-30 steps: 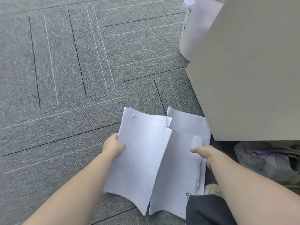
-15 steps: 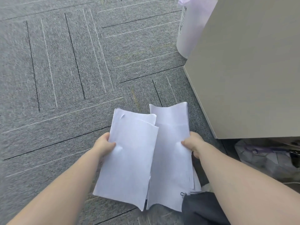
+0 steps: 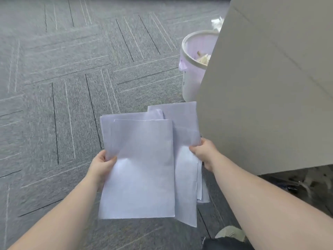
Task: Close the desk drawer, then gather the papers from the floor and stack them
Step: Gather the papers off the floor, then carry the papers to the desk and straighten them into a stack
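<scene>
Papers (image 3: 142, 170): thin white sheets, plain, rectangular, loosely overlapped with edges out of line; held between the two hands, above the floor; one upper corner folded over. Left hand (image 3: 100, 166): bare, closed on the left edge of the front sheet, thumb on top. Right hand (image 3: 204, 153): bare, pinching the right edge of the rear sheets. Floor (image 3: 63, 87): grey carpet tiles, coarse weave, thin light and dark stripes set at angles. Table (image 3: 270, 87): flat beige panel, smooth, matt, just right of the right hand. Bin (image 3: 193, 69): round, white, lined with pale lilac film, beyond the right hand, partly hidden by the table.
</scene>
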`<state>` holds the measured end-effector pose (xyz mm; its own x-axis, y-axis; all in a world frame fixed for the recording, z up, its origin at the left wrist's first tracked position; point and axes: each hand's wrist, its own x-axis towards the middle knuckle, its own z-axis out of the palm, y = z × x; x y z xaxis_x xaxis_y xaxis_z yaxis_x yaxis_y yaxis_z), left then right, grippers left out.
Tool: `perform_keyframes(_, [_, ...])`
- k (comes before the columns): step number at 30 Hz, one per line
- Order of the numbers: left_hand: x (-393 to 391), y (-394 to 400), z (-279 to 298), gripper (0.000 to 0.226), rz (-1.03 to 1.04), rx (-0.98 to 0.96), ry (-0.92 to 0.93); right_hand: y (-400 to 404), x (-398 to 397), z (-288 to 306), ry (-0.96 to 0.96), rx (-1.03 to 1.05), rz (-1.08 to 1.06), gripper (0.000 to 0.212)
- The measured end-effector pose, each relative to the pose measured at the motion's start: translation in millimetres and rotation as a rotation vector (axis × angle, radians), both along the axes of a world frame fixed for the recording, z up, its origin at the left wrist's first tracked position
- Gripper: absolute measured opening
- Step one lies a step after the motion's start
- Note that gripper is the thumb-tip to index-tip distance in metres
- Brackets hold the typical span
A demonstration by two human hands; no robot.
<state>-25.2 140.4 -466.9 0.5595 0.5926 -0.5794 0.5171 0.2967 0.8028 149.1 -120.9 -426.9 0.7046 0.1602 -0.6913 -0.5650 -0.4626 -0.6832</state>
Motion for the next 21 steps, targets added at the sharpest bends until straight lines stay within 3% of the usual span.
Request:
perform_keyframes(8, [70,7,159,0.021,-0.111,0.090,-0.221,23,41,157,-0.087,0.287,0.054,0.029])
perform_keyframes(13, [97,-1,256,0.008,-0.138,0.107,-0.370,19,56,261,-0.174,0.397,0.045,0.036])
perform_keyframes(16, [113,-15,312,0.016,-0.155,0.111,-0.481,9,59,312,-0.207,0.423,0.034,0.047])
perform_keyframes(21, [120,-36,399,0.027,-0.214,0.117,-0.573,-14,53,397,-0.280,0.471,0.075,0.040])
